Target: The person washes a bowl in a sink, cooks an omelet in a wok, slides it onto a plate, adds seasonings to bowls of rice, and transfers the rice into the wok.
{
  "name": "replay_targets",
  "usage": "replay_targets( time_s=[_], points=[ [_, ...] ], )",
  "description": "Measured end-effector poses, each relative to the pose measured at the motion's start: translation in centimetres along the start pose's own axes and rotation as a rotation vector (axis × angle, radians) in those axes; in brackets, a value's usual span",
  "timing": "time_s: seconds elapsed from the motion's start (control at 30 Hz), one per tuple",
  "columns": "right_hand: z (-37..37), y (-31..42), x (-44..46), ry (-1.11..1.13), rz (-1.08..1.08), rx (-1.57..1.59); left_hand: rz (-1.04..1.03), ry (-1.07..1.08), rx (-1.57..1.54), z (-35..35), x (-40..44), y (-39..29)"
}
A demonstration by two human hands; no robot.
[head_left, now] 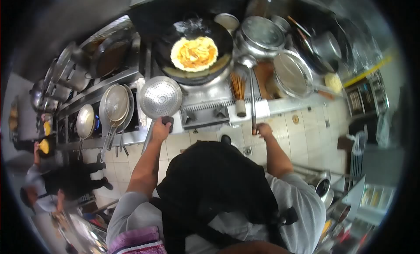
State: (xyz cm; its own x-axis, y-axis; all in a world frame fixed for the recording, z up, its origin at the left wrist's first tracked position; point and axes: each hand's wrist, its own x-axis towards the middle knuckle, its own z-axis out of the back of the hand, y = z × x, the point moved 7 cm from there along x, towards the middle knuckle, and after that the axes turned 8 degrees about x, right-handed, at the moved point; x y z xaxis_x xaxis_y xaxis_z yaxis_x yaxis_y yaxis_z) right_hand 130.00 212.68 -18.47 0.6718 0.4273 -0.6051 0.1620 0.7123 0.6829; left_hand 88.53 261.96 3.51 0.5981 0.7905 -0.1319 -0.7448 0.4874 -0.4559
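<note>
My left hand (162,129) is closed round a small dark folded cloth (167,121), close beside the handle of a perforated skimmer (160,96). The skimmer rests at the stove's front, left of the wok. My right hand (264,130) has its fingers curled at the end of the long handle of a ladle (252,90); the ladle's bowl points away from me. A round yellow omelette (194,53) lies in the large black wok (164,70) ahead. Between wok and ladle stands a bamboo wok brush (238,90), bristles up.
Strainers (117,104) and a small pan (85,118) sit on burners at left, with a blue flame. To the right are a lidded pot (262,35) and a large sieve (292,74). A co-worker (57,175) holds a pan with yellow food at far left.
</note>
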Motion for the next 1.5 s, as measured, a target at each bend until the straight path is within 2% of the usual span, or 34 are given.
replay_targets(
  time_s=[0.03, 0.07, 0.1, 0.13, 0.17, 0.2, 0.23, 0.27, 0.3, 0.33, 0.37, 0.43, 0.47, 0.53, 0.57, 0.63, 0.67, 0.77, 0.8, 1.17, 1.27, 1.37, 1.4, 1.43, 1.5],
  points=[
    [-1.0, 1.8, -0.8, 0.065, -0.138, 0.259, 0.023, -0.035, 0.003, -0.8, 0.7, 0.8],
    [-1.9, 1.8, 0.7, 0.169, -0.137, 0.255, 0.065, -0.026, -0.028, -2.1, 1.1, 1.9],
    [-3.4, -0.7, 4.1, 0.268, -0.025, 0.242, 0.104, -0.017, -0.056, -2.5, 1.1, 2.6],
    [-5.6, -3.6, 7.6, 0.456, -0.050, 0.170, 0.169, -0.031, 0.006, -0.9, -0.1, 0.1],
    [-5.9, -2.6, 6.7, 0.359, -0.217, 0.221, 0.178, -0.067, 0.111, -0.9, -0.3, -0.2],
    [-7.4, -3.3, 8.2, 0.343, -0.211, 0.375, 0.202, -0.051, 0.086, -1.3, -0.2, 0.4],
    [-9.4, -6.6, 11.1, 0.345, -0.323, 0.482, 0.219, -0.036, 0.060, -1.9, -0.1, 1.0],
    [-10.3, -6.6, 10.5, 0.453, -0.304, 0.471, 0.241, -0.039, 0.083, -2.4, -0.2, 1.7],
    [-12.7, -11.0, 13.4, 0.612, -0.424, 0.825, 0.259, -0.041, 0.105, -2.6, -0.1, 2.1],
    [-12.5, -7.4, 10.6, 0.500, -0.302, 0.334, 0.239, -0.036, 0.092, -2.3, -0.3, 1.8],
    [-11.4, -5.4, 10.3, 0.509, -0.283, 0.337, 0.222, -0.028, 0.078, -1.7, -0.3, 1.4],
    [-12.1, -4.7, 8.7, 0.696, -0.263, 0.631, 0.250, 0.015, 0.075, -0.8, 0.0, 1.2],
    [-12.7, -4.3, 9.1, 0.698, -0.268, 0.626, 0.265, 0.031, 0.093, -1.3, 0.4, 2.1],
    [-13.5, -6.8, 10.1, 0.542, -0.510, 0.462, 0.268, 0.036, 0.093, -1.7, -0.1, 1.9],
    [-12.9, -6.6, 9.8, 0.568, -0.520, 0.405, 0.250, 0.031, 0.066, -2.1, 0.1, 2.4],
    [-11.7, -4.5, 8.5, 0.503, -0.397, 0.211, 0.278, 0.051, 0.062, -1.8, -0.1, 2.0],
    [-12.1, -4.6, 9.0, 0.532, -0.470, 0.101, 0.287, 0.047, 0.055, -1.8, -0.2, 1.8],
    [-13.6, -6.1, 10.8, 0.606, -0.393, 0.143, 0.317, 0.058, 0.060, -1.5, -0.2, 2.1],
    [-14.8, -10.2, 13.3, 0.628, -0.371, 0.293, 0.296, 0.055, 0.088, -1.2, -0.1, 1.9],
    [-13.6, -9.7, 12.7, 0.634, -0.390, 0.172, 0.310, 0.078, 0.086, -1.3, -0.2, 1.4],
    [-11.0, -8.7, 11.3, 0.397, -0.456, 0.174, 0.302, 0.088, 0.067, -0.4, -0.1, 0.3],
    [-6.5, -4.9, 3.8, 0.365, -0.403, 0.221, 0.270, 0.008, 0.160, -0.3, 0.0, -0.5],
    [-5.8, -4.8, 1.7, 0.334, -0.458, 0.451, 0.265, 0.019, 0.153, -0.3, -0.1, -0.5],
    [-4.9, -1.0, -1.8, 0.298, -0.482, 0.715, 0.209, -0.042, 0.146, 0.2, -0.4, -0.7],
    [-2.7, 10.3, -11.1, 0.225, -0.540, 1.265, 0.145, -0.098, 0.125, 1.3, -0.5, -1.3]
  ],
)
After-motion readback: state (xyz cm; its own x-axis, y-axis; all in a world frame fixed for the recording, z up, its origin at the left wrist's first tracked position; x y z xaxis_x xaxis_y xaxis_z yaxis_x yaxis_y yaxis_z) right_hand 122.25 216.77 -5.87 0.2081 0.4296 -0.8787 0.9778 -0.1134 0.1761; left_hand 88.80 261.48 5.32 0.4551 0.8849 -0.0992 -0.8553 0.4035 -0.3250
